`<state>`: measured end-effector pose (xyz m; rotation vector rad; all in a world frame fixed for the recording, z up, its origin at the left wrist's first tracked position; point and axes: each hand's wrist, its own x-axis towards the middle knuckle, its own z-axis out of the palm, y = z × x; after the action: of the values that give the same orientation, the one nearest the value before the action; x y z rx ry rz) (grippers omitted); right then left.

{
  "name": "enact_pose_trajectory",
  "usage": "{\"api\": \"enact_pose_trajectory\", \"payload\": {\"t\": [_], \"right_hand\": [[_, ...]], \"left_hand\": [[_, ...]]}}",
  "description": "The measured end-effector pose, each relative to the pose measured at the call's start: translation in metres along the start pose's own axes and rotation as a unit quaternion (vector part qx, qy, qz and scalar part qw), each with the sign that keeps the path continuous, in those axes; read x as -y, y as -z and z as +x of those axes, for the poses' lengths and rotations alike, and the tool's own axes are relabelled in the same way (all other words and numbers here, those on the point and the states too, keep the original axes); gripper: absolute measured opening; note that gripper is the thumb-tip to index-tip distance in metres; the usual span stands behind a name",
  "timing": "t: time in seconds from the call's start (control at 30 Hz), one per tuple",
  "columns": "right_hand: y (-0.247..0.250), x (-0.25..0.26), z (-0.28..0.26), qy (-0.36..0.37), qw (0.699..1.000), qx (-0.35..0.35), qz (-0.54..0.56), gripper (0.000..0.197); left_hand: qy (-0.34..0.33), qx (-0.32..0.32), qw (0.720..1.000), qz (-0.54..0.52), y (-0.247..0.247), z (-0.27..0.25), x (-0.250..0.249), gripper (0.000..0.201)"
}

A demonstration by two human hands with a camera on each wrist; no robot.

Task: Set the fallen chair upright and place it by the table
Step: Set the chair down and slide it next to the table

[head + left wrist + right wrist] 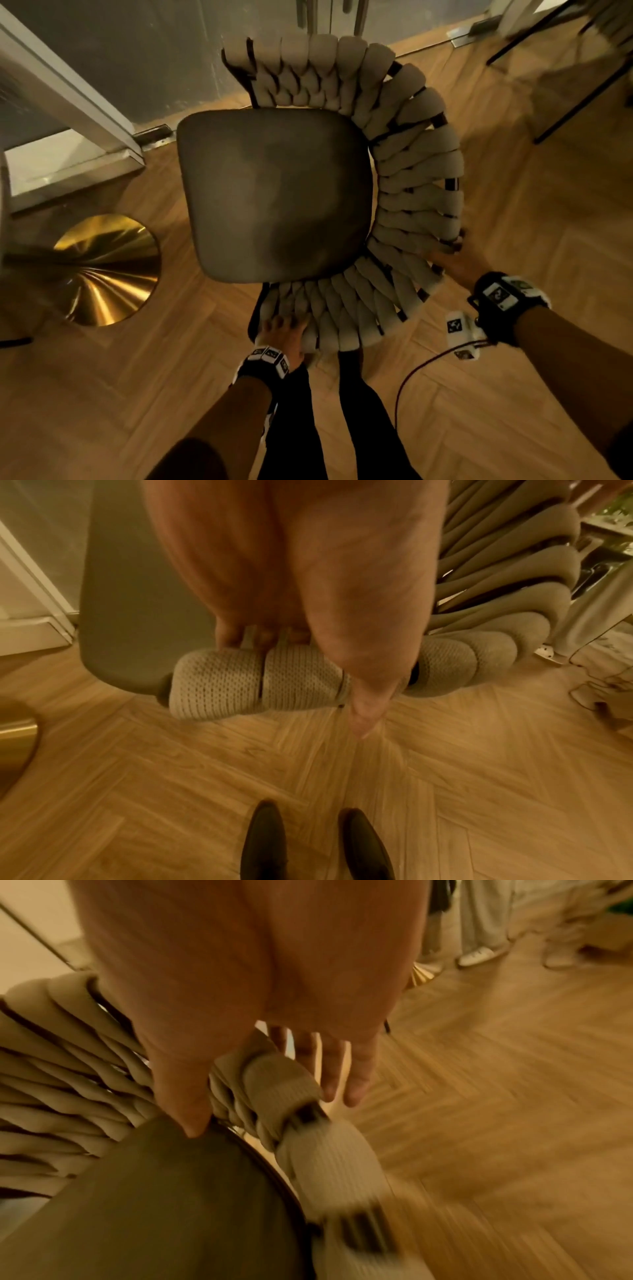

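The chair [274, 195] stands upright on the wooden floor, seen from above: a grey seat with a beige woven backrest [418, 178] curving round its far, right and near sides. My left hand [284, 332] grips the near-left end of the woven rim; in the left wrist view its fingers [236, 637] curl under the knitted roll [219, 680]. My right hand [452, 257] holds the rim on the right. In the right wrist view its thumb [185, 1096] lies on the seat side and its fingers [346, 1074] on the outer side.
A round gold pedestal base [102, 270] stands on the floor left of the chair. White frames and glass panels [68, 102] run behind it. Black legs of other furniture [565, 85] are at the far right. A person's light trousers and shoes [479, 934] show behind.
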<state>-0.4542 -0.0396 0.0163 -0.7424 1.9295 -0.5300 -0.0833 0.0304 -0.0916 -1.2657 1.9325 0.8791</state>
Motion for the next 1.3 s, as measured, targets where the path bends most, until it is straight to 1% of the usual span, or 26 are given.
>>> {"api": "enact_pose_trajectory", "payload": {"t": [0.03,0.07,0.1,0.13,0.17,0.2,0.23,0.27,0.33,0.5,0.63,0.77,0.8,0.93,1.0,1.03,1.07,1.1,1.17,1.2,1.23,1.27,1.3], "right_hand": [[-0.010,-0.011,-0.008,-0.021,1.000,0.007,0.022,0.079],[-0.021,-0.021,-0.015,-0.042,0.998,0.029,0.043,0.063],[-0.033,-0.027,-0.023,-0.076,0.993,0.059,0.065,0.038],[-0.044,-0.031,-0.030,-0.114,0.984,0.092,0.099,0.023],[-0.054,-0.040,-0.030,-0.146,0.973,0.119,0.132,0.024],[-0.062,-0.048,-0.028,-0.165,0.966,0.126,0.157,0.034],[-0.068,-0.053,-0.025,-0.169,0.963,0.122,0.173,0.045],[-0.072,-0.059,-0.018,-0.163,0.962,0.108,0.192,0.051],[-0.073,-0.064,-0.004,-0.150,0.963,0.091,0.203,0.053],[-0.066,-0.054,0.019,-0.137,0.963,0.093,0.213,0.050],[-0.064,-0.043,0.031,-0.135,0.963,0.121,0.197,0.065],[-0.064,-0.031,0.054,-0.128,0.965,0.149,0.174,0.075],[-0.066,-0.027,0.056,-0.128,0.963,0.155,0.178,0.074],[-0.070,-0.012,0.047,-0.105,0.966,0.169,0.164,0.053],[-0.067,-0.010,0.046,-0.099,0.969,0.179,0.141,0.053],[-0.064,-0.007,0.044,-0.100,0.972,0.181,0.115,0.056],[-0.061,-0.004,0.043,-0.096,0.975,0.183,0.074,0.063],[-0.057,-0.001,0.039,-0.081,0.981,0.174,0.010,0.073],[-0.051,0.003,0.024,0.008,0.985,0.119,-0.126,0.101],[-0.049,0.005,0.011,0.050,0.981,0.083,-0.169,0.114],[-0.048,0.009,-0.009,0.075,0.973,0.054,-0.209,0.123],[-0.049,0.009,-0.029,0.099,0.961,0.041,-0.255,0.123],[-0.053,0.009,-0.049,0.122,0.941,0.052,-0.312,0.116]], "left_hand": [[0.003,-0.019,1.000,-0.002,-0.003,0.001,-0.001,0.094],[0.009,-0.037,0.999,-0.001,-0.005,0.002,-0.001,0.095],[0.012,-0.054,0.998,0.002,-0.007,0.004,0.000,0.095],[0.018,-0.069,0.997,0.007,-0.006,0.004,-0.001,0.094],[0.023,-0.085,0.996,0.012,-0.005,0.005,-0.002,0.091],[0.028,-0.095,0.995,0.019,-0.001,0.004,-0.004,0.088],[0.035,-0.101,0.994,0.024,0.003,0.004,-0.006,0.085],[0.037,-0.109,0.993,0.029,0.008,0.004,-0.007,0.082],[0.032,-0.129,0.990,0.038,0.016,0.003,-0.007,0.076],[0.028,-0.160,0.986,0.022,0.038,-0.010,-0.004,0.065],[0.029,-0.157,0.987,0.015,0.056,-0.022,-0.003,0.062],[0.041,-0.140,0.989,-0.007,0.075,-0.026,-0.001,0.049],[0.046,-0.135,0.990,-0.008,0.077,-0.027,-0.001,0.047],[0.049,-0.129,0.990,-0.018,0.082,-0.032,0.002,0.044],[0.047,-0.124,0.990,-0.037,0.081,-0.032,0.004,0.046],[0.047,-0.121,0.991,-0.040,0.082,-0.032,0.005,0.049],[0.048,-0.121,0.991,-0.039,0.082,-0.034,0.005,0.056],[0.049,-0.125,0.990,-0.033,0.081,-0.038,0.003,0.065],[0.056,-0.151,0.987,-0.030,0.079,-0.055,-0.008,0.084],[0.060,-0.174,0.982,-0.037,0.079,-0.065,-0.015,0.089],[0.063,-0.195,0.977,-0.054,0.076,-0.077,-0.023,0.090],[0.063,-0.214,0.972,-0.075,0.075,-0.086,-0.030,0.089],[0.063,-0.227,0.967,-0.096,0.073,-0.092,-0.036,0.087]]}}
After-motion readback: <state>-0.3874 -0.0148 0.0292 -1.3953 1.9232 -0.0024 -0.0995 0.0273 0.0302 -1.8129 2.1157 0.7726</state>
